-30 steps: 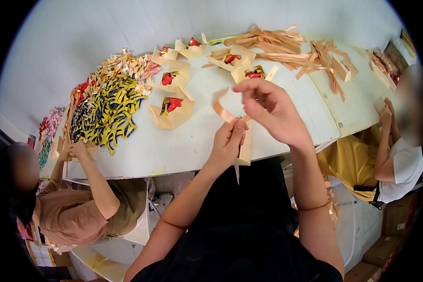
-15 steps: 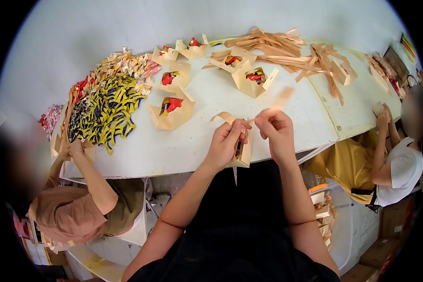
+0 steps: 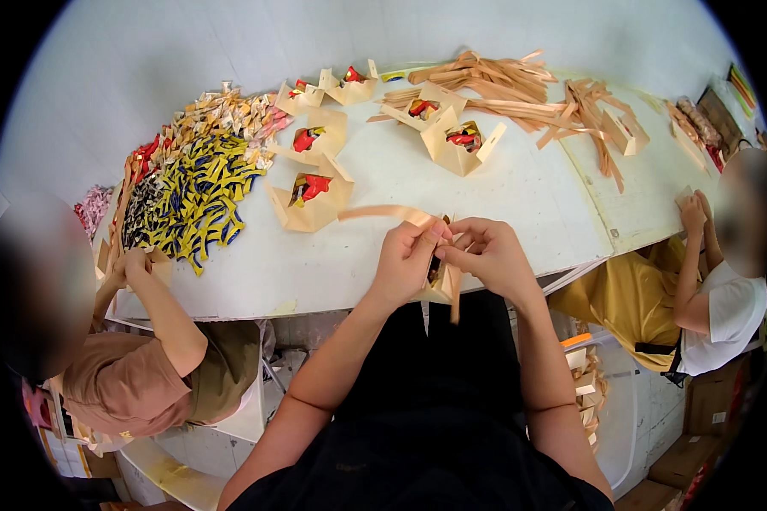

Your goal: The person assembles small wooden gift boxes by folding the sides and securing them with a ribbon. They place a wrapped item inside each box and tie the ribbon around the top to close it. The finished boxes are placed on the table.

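Note:
At the near table edge, a small cream box (image 3: pixel 439 290) with a dark opening stands under my two hands. My left hand (image 3: pixel 406 260) pinches a peach satin ribbon (image 3: pixel 383 211) at the top of the box, and one tail of it stretches left over the table. My right hand (image 3: pixel 493 255) is closed at the same spot, its fingertips meeting the left ones on the ribbon. The other ribbon tail hangs down the box's right side. Just where the ribbon crosses itself is hidden by my fingers.
Open cream boxes (image 3: pixel 324 209) with red packets stand beyond my hands. Wrapped sweets (image 3: pixel 204 192) are heaped at the left; loose ribbons (image 3: pixel 486 81) lie at the back. A person in brown (image 3: pixel 128 375) works at the left, another in white (image 3: pixel 724 315) at the right. A plastic tub (image 3: pixel 618 417) holds boxes.
My right hand has come down and left to meet my left hand. The ribbon's left tail now reaches farther left, and the right tail, previously raised, hangs beside the box.

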The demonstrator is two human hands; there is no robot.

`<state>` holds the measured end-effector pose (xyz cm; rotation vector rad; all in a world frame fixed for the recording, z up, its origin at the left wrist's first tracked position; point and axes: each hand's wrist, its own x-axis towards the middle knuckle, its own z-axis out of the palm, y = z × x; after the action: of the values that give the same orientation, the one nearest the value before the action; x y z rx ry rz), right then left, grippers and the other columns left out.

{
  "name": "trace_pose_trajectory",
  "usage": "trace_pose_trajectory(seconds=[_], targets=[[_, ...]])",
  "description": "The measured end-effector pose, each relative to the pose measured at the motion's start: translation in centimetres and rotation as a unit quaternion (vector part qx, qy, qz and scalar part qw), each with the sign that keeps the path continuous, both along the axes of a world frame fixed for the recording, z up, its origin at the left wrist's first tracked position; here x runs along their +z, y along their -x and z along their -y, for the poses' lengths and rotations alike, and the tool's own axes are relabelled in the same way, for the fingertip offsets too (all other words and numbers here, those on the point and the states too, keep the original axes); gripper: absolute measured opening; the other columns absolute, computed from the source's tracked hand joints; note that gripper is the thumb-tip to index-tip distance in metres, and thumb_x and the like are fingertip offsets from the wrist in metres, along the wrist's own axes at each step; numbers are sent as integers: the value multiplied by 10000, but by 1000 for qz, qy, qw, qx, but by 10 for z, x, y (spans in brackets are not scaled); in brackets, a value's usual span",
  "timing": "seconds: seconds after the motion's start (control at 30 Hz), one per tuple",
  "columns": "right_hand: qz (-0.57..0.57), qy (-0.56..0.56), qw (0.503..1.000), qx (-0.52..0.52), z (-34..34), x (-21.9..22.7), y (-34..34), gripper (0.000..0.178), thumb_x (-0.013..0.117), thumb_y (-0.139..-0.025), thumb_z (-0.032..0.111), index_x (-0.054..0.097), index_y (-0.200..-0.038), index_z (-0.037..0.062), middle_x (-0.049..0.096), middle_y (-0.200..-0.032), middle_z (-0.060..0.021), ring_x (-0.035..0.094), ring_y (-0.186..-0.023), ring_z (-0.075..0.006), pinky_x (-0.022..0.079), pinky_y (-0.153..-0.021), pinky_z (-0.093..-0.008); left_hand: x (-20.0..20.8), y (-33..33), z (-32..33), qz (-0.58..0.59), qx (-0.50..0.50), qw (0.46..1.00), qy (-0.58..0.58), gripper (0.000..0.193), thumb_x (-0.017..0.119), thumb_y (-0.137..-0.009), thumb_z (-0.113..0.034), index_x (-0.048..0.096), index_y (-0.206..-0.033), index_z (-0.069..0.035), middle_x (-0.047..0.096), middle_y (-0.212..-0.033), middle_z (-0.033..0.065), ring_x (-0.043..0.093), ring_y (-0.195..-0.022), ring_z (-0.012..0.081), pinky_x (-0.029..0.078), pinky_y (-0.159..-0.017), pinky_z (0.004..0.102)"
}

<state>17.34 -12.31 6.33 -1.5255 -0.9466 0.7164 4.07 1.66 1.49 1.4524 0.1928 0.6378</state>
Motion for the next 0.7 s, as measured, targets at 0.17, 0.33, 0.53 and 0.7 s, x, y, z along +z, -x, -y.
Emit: trace_pose_trajectory(seconds=[0.17, 0.33, 0.53, 0.7], targets=[[93, -8, 992, -85, -10, -17, 2, 174, 830, -895, 147, 780, -950, -10, 708, -682, -69, 631, -610, -130, 499, -587, -313, 13, 4, 21, 31, 108, 973, -204, 166, 690, -1073, -80, 796, -1091, 46, 674, -1196, 103, 647, -1079, 159, 528, -931, 289], [219, 22, 958, -184, -26, -23, 18, 164, 768, -864, 109, 695, -798, -23, 631, -647, -167, 591, -550, -272, 480, -574, -383, 0, 2, 49, 123, 155, 970, -141, 232, 649, -1097, -75, 741, -1251, 72, 511, -1496, 106, 565, -1375, 231, 468, -1158, 367], [-25, -55, 993, -106, -25, -41, 13, 137, 752, -954, 103, 743, -914, -27, 672, -729, -21, 565, -627, -115, 472, -587, -340, 0, 5, 36, 89, 76, 976, 185, 313, 531, -1174, -188, 710, -1279, 45, 504, -1539, 110, 602, -1342, 216, 495, -1158, 371], [-212, -93, 973, 7, -10, -28, 13, 75, 707, -1032, 116, 745, -1048, 53, 698, -985, 13, 614, -897, -91, 483, -809, -274, -2, 2, 25, 94, 114, 969, 200, 312, 499, -1186, -209, 697, -1209, 32, 670, -1400, 130, 638, -1293, 214, 519, -1126, 379]])
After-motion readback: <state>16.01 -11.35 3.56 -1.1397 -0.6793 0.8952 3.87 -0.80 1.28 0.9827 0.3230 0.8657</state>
